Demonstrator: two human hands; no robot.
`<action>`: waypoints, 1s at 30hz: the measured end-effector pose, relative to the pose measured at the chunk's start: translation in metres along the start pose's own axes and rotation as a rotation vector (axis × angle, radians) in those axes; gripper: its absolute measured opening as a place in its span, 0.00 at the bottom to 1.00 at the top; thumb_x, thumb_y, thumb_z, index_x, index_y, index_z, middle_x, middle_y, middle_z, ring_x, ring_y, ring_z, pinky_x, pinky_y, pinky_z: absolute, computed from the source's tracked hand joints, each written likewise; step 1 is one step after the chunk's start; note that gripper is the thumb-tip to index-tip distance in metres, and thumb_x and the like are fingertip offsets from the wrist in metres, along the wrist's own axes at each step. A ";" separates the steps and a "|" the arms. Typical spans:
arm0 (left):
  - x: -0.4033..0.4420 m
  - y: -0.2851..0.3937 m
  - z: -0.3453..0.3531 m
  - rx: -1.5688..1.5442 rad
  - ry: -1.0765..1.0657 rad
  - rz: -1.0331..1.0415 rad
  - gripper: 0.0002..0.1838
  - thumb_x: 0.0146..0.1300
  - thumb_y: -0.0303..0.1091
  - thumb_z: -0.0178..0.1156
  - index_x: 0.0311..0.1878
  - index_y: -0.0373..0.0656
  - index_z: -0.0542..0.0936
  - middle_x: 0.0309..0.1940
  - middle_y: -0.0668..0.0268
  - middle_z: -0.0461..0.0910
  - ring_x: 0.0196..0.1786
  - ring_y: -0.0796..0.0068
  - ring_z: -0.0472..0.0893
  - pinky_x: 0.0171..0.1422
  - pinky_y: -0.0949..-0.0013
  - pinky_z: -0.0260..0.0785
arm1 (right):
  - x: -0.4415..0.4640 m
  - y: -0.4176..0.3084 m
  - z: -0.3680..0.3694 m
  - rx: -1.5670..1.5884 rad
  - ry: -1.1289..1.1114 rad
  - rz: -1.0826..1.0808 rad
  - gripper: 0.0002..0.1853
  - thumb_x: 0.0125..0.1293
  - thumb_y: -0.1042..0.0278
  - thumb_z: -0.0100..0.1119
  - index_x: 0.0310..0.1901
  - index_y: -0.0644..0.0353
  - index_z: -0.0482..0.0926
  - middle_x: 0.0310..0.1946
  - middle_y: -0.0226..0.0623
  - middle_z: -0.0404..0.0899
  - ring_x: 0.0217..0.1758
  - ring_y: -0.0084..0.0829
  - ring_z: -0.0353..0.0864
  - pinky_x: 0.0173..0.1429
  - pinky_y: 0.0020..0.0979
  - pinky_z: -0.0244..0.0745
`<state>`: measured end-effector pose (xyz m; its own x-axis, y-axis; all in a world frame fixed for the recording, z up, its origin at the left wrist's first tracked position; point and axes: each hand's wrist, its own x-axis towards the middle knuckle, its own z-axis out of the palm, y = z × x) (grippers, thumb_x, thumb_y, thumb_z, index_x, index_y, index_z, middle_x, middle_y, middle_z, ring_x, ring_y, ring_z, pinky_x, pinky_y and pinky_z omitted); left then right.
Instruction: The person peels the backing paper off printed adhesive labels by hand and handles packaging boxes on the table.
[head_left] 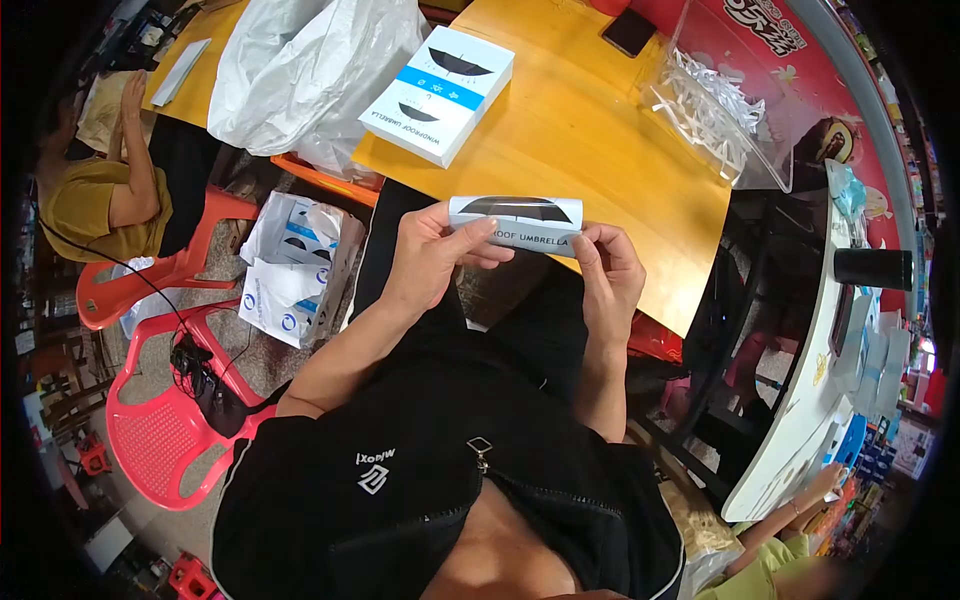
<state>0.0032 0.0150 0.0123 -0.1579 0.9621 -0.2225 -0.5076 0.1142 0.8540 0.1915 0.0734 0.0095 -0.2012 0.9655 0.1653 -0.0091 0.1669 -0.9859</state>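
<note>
Both my hands hold a light grey printed umbrella box [530, 228] in front of my lap, near the table's front edge. A black umbrella picture and the word UMBRELLA show on it. My left hand [432, 250] grips its left end with the thumb across the front. At the right end, my right hand [606, 265] pinches it between thumb and fingers. Whether the box is flat or folded up cannot be made out fully. Beyond it, a white and blue box marked WINDPROOF UMBRELLA [440, 92] lies on the yellow table [575, 130].
A large white plastic bag [315, 75] sits at the table's left. A clear bin of white strips [710, 110] and a phone [630, 33] are at the right. A carton of printed boxes [300, 265] and a red chair [150, 410] stand left. Other people sit nearby.
</note>
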 end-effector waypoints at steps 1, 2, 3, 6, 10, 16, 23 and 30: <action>0.000 -0.001 -0.001 -0.001 0.001 -0.002 0.12 0.63 0.28 0.58 0.47 0.30 0.77 0.39 0.55 0.82 0.34 0.67 0.84 0.34 0.76 0.78 | 0.000 0.000 0.000 0.008 0.002 0.033 0.06 0.62 0.73 0.60 0.34 0.66 0.76 0.31 0.30 0.78 0.32 0.17 0.71 0.37 0.19 0.67; 0.000 -0.003 -0.001 -0.007 0.002 -0.004 0.13 0.63 0.28 0.58 0.47 0.30 0.77 0.39 0.55 0.82 0.34 0.67 0.84 0.34 0.75 0.78 | -0.001 0.000 0.000 0.016 0.005 0.066 0.06 0.63 0.72 0.60 0.34 0.66 0.75 0.30 0.28 0.78 0.32 0.15 0.70 0.37 0.19 0.67; 0.000 -0.004 -0.001 -0.013 0.003 -0.007 0.13 0.63 0.29 0.58 0.47 0.30 0.77 0.39 0.55 0.82 0.34 0.67 0.84 0.34 0.75 0.78 | -0.001 0.001 0.000 0.015 0.006 0.069 0.06 0.63 0.72 0.60 0.34 0.66 0.75 0.30 0.28 0.78 0.32 0.15 0.70 0.37 0.19 0.67; 0.001 -0.006 -0.002 -0.003 0.014 0.013 0.13 0.64 0.29 0.57 0.47 0.30 0.77 0.39 0.55 0.82 0.34 0.67 0.84 0.34 0.76 0.78 | 0.002 0.006 0.004 -0.013 0.041 0.114 0.05 0.62 0.73 0.60 0.34 0.65 0.76 0.29 0.28 0.77 0.31 0.15 0.71 0.37 0.19 0.67; 0.003 -0.010 -0.005 0.011 0.035 0.030 0.13 0.64 0.29 0.57 0.47 0.30 0.77 0.38 0.55 0.82 0.33 0.68 0.84 0.33 0.76 0.78 | 0.007 0.018 0.008 0.058 0.065 0.134 0.08 0.61 0.74 0.61 0.39 0.66 0.75 0.29 0.30 0.77 0.28 0.15 0.71 0.34 0.17 0.66; 0.005 -0.013 -0.009 0.039 0.095 0.028 0.13 0.64 0.30 0.57 0.47 0.31 0.77 0.37 0.57 0.82 0.32 0.70 0.84 0.32 0.77 0.76 | 0.008 0.002 0.015 0.301 -0.074 0.399 0.14 0.61 0.75 0.60 0.48 0.68 0.73 0.31 0.34 0.79 0.18 0.17 0.72 0.19 0.16 0.60; 0.002 -0.016 -0.006 0.092 0.060 0.029 0.13 0.63 0.31 0.59 0.46 0.33 0.77 0.36 0.59 0.82 0.31 0.71 0.84 0.31 0.77 0.76 | 0.002 0.021 0.025 0.472 -0.140 0.448 0.08 0.64 0.73 0.58 0.42 0.67 0.74 0.28 0.34 0.79 0.12 0.18 0.70 0.14 0.16 0.57; 0.000 -0.023 0.000 0.057 0.110 0.035 0.12 0.59 0.28 0.61 0.45 0.32 0.77 0.34 0.60 0.82 0.29 0.74 0.83 0.31 0.78 0.75 | -0.004 0.023 0.034 0.426 -0.044 0.336 0.07 0.66 0.72 0.55 0.38 0.67 0.76 0.24 0.32 0.77 0.12 0.17 0.69 0.15 0.16 0.58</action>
<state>0.0145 0.0127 -0.0070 -0.2683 0.9330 -0.2400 -0.4515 0.0983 0.8869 0.1592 0.0662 -0.0145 -0.3024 0.9409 -0.1525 -0.3313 -0.2538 -0.9087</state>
